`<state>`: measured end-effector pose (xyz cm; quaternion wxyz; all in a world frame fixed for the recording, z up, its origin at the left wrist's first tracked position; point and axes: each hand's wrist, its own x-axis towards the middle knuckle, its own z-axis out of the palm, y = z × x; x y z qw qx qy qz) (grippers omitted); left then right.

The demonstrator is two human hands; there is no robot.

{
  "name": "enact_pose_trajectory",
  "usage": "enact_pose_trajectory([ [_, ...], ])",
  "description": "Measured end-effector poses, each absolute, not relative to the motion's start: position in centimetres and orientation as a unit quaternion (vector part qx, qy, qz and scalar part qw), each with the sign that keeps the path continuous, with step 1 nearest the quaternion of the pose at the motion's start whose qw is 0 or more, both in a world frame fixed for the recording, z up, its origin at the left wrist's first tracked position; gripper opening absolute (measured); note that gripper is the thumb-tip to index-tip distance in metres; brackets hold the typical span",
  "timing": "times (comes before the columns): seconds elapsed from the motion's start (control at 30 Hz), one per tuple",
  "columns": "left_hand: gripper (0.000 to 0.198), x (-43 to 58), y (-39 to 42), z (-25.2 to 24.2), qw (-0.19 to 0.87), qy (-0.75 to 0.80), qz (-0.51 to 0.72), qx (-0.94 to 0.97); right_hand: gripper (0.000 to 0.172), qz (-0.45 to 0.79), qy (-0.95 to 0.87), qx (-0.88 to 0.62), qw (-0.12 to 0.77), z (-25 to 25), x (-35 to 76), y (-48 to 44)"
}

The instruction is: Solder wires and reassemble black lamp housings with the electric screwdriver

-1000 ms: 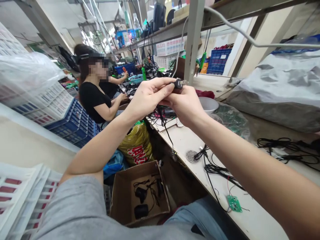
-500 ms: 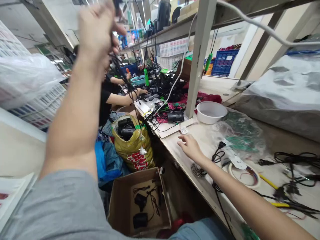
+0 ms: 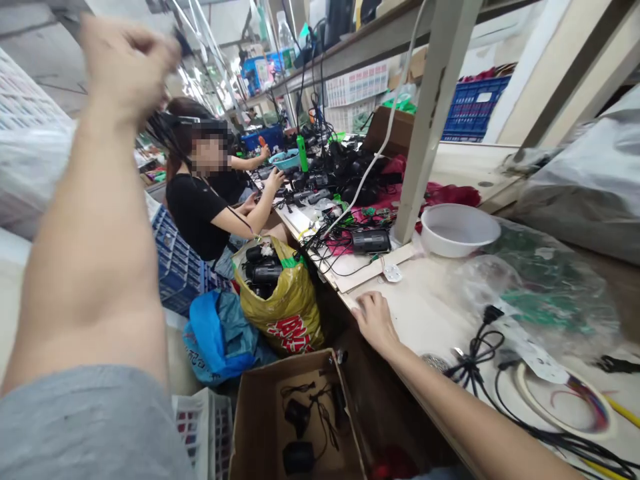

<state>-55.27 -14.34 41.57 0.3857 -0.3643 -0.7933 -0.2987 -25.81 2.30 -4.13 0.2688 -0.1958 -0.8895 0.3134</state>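
Pinching a blurred bunch of thin black wires (image 3: pixel 163 130) in the raised left hand (image 3: pixel 125 67), fingers curled — right hand (image 3: pixel 375 323) laid palm-down, fingers slightly spread, at the front edge of the bench (image 3: pixel 430 300), near a tangled black power cord (image 3: pixel 473 363).

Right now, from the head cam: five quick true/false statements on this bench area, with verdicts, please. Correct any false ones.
1. The right hand rests at the edge of the bench. True.
2. The left hand lies flat on the bench. False: it is raised, blurred and off the bench.
3. The yellow plastic bag holds black cylinders. True.
4. The cardboard box is empty. False: it holds black adapters with cords.
5. A co-worker in a black top sits farther along the bench. True.
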Motion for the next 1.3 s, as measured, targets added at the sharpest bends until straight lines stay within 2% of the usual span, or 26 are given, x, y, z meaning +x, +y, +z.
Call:
enact_pose_trajectory([
  [0.1,0.039,-56.0,-11.7,37.0,0.340,-0.843,-0.182,-0.375,0.014,0.303,-0.890,-0.193,0.280,-4.4,-25.7,2.0],
  [0.33,0.024,-60.9,-5.8,23.2,0.145,-0.929,0.019,-0.341,0.006,0.290,-0.892,-0.183,0.295,-4.4,-25.6,1.7],
  [0.47,0.022,-62.6,-3.2,15.8,0.100,-0.932,0.043,-0.345,0.004,0.273,-0.896,-0.178,0.302,-4.4,-25.5,1.6],
  [0.6,0.026,-64.4,-1.9,11.2,0.074,-0.941,0.054,-0.327,0.003,0.261,-0.898,-0.174,0.307,-4.4,-25.5,1.6],
  [0.77,0.023,-66.0,-1.0,8.7,0.049,-0.946,0.068,-0.314,0.004,0.263,-0.897,-0.175,0.309,-4.3,-25.5,1.6],
  [0.97,0.031,-67.2,0.3,8.1,0.020,-0.937,0.092,-0.336,0.004,0.261,-0.895,-0.178,0.314,-4.2,-25.5,1.5],
  [1.3,0.018,-69.5,3.6,8.9,0.015,-0.915,0.106,-0.388,0.003,0.279,-0.893,-0.180,0.304,-3.7,-25.3,1.5],
])
